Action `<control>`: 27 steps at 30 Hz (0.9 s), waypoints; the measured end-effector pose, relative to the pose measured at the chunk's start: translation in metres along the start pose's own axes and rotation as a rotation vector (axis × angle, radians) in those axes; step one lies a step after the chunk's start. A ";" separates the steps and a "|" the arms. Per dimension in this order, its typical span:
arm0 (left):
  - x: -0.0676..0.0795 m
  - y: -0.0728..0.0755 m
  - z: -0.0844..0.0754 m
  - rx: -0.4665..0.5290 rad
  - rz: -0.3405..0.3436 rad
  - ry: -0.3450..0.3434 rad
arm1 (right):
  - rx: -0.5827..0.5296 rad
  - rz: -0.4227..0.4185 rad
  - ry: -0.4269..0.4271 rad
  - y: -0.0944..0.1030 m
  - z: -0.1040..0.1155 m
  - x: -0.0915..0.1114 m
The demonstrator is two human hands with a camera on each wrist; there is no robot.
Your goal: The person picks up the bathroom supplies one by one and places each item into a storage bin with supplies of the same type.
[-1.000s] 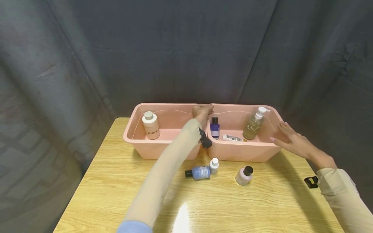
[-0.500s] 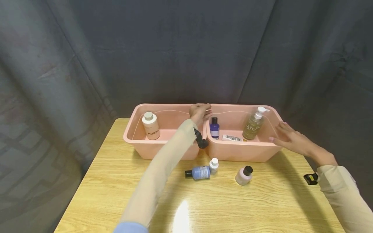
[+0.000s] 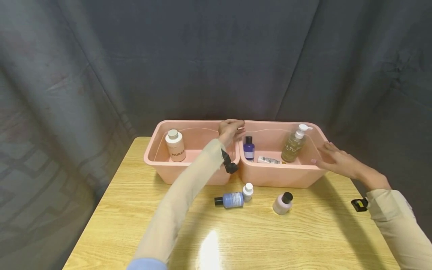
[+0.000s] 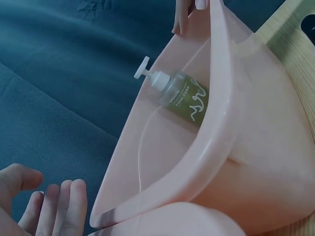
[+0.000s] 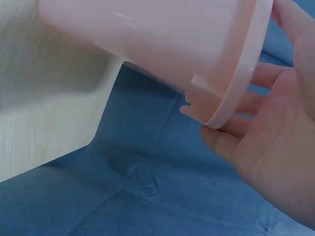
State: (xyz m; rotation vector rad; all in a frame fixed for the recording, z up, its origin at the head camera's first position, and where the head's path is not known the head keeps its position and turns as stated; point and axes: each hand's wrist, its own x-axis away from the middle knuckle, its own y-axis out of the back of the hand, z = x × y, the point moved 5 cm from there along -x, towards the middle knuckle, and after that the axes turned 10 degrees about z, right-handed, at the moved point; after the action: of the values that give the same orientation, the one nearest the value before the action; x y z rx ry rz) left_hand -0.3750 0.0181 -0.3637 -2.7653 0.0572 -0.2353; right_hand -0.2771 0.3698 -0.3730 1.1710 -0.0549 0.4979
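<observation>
Right tub (image 3: 280, 177): take it by the rim (image 3: 280, 167)

Probably light, stiff and slightly slippery, it is best held by opposite rim edges. Pink and glossy, with flaring walls, it sits far right on the bench (image 3: 270, 240). The right hand (image 3: 341, 164) spreads against its right end; the left hand (image 3: 231, 130), loosely curved, holds nothing.

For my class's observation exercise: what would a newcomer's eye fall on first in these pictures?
Probably the left pink bin and the right pink bin, set side by side on the wooden table. Next, the right hand at the right bin's outer rim and the left hand near where the bins meet. In front of the bins, a blue bottle lies beside a white bottle.
</observation>
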 end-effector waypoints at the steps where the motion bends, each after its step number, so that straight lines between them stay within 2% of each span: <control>1: 0.001 0.000 -0.001 -0.008 0.001 0.003 | 0.004 0.000 0.002 0.000 0.000 0.000; 10: 0.004 0.001 -0.007 -0.041 0.040 -0.004 | 0.089 -0.049 0.062 0.008 0.006 -0.002; 15: 0.005 0.004 -0.010 -0.081 0.058 -0.020 | 0.158 -0.172 0.181 0.011 0.012 0.001; 18: 0.007 0.007 -0.013 -0.123 0.044 -0.028 | 0.179 -0.261 0.247 0.013 0.014 0.002; 21: 0.008 0.010 -0.016 -0.165 0.030 -0.042 | 0.179 -0.314 0.278 0.015 0.016 0.002; 27: 0.012 0.014 -0.023 -0.264 0.026 -0.070 | 0.165 -0.308 0.269 0.015 0.022 0.004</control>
State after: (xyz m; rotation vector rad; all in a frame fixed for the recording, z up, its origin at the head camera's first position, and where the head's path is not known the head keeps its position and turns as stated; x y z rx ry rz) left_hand -0.3671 -0.0038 -0.3459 -3.0309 0.1138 -0.1320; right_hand -0.2745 0.3558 -0.3499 1.2376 0.3994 0.3865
